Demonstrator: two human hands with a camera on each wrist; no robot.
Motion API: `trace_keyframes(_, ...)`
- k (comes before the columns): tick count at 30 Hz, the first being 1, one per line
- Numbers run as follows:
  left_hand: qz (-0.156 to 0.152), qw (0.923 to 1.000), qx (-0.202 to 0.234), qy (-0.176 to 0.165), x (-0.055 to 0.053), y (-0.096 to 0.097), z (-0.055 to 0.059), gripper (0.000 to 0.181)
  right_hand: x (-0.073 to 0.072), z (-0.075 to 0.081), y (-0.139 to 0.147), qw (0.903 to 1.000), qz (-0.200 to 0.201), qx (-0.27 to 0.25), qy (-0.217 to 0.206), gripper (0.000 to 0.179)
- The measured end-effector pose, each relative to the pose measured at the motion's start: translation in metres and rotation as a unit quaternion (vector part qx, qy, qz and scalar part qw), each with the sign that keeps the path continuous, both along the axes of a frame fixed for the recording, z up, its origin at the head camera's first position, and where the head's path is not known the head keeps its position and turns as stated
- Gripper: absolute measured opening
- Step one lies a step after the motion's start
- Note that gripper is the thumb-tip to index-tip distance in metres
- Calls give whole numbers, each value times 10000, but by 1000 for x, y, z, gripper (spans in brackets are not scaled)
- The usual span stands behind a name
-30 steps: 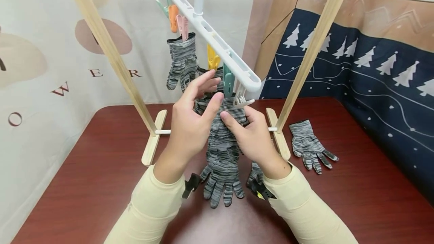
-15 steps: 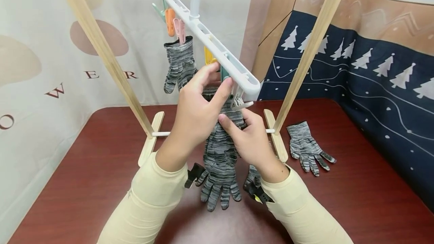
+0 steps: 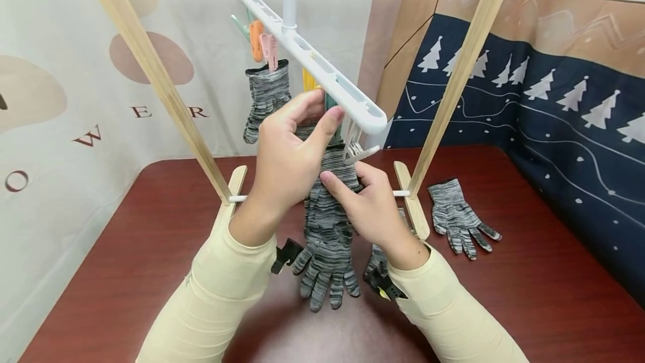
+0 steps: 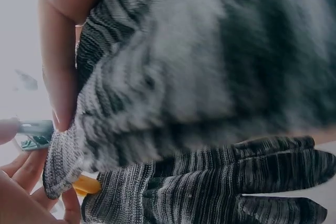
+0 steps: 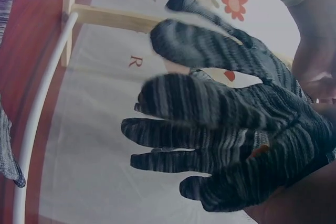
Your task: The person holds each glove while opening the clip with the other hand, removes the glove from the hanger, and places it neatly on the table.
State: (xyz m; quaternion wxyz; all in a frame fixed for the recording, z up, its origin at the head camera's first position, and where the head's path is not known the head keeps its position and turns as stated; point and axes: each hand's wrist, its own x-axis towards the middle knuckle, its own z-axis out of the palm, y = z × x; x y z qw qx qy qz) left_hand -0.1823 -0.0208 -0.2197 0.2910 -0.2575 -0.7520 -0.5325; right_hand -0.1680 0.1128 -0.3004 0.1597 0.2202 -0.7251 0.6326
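My left hand (image 3: pixel 287 156) is raised under the white hanger bar (image 3: pixel 302 52), thumb and fingers pinching a green clothespin (image 4: pixel 35 137). My right hand (image 3: pixel 370 206) grips the cuff of a grey-and-black striped knit glove (image 3: pixel 330 234) just below that clothespin. The glove hangs fingers down; in the left wrist view its cuff edge reaches close to the clothespin. Behind it, another striped glove (image 4: pixel 184 192) hangs from a yellow clothespin (image 4: pixel 86 185). Farther along the bar, a striped glove (image 3: pixel 267 91) hangs from a pink clothespin (image 3: pixel 269 52).
Orange (image 3: pixel 256 41) and pale green (image 3: pixel 241 26) clothespins hang at the bar's far end, a white clothespin (image 3: pixel 359 153) at its near end. Wooden posts (image 3: pixel 161 80) flank the hanger. A striped glove (image 3: pixel 458 214) lies right on the red-brown table (image 3: pixel 529 296); another (image 3: pixel 377 259) is partly hidden by my right wrist.
My left hand has moved from loosely open beside the clothespins to the green clothespin, thumb closing in on it. My right hand keeps its hold on the glove's cuff, nearly unmoved.
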Motion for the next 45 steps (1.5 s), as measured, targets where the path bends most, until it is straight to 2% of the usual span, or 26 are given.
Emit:
trace_keyframes(9, -199, 9992, -98, -331, -1, -2, 1, 45, 0, -1, -1, 9999, 94, 45, -49, 11)
trace_keyframes(13, -186, 9991, -185, -346, -1, -5, -1, 47, -2, -3, -1, 9999, 161, 38, -23, 11)
trace_keyframes(17, -188, 9993, -294, -157, -2, -13, -7, 43, -3, -5, 1, 9997, 29, 187, -122, 12)
trace_keyframes(21, -42, 9989, -361, 311, -5, -27, -18, 37, -1, -4, 2, 9985, -119, 306, -430, 16)
trace_keyframes(24, 295, 9969, -292, 674, -9, -42, -28, 34, -1, -2, 2, 9979, -186, 313, -534, 16)
trace_keyframes(28, 969, 9913, -31, 887, -13, -64, -47, 30, 0, -2, 0, 9979, -148, 292, -553, 15)
trace_keyframes(31, 1487, 9836, 239, 991, -18, -82, -64, 25, 0, -1, -1, 9980, -70, 259, -576, 15)
trace_keyframes(35, 2121, 9690, 572, 1133, -26, -102, -81, 23, 0, -2, -2, 9977, -26, 266, -629, 16)
trace_keyframes(40, 2730, 9539, 866, 894, -38, -120, -95, 27, 0, -3, -3, 9973, 53, 262, -691, 18)
trace_keyframes(43, 2965, 9485, 882, 675, -45, -130, -100, 33, 0, -5, -4, 9975, 80, 250, -662, 17)
trace_keyframes(45, 3021, 9478, 882, 506, -49, -137, -104, 41, 0, -6, -5, 9976, 105, 251, -635, 16)
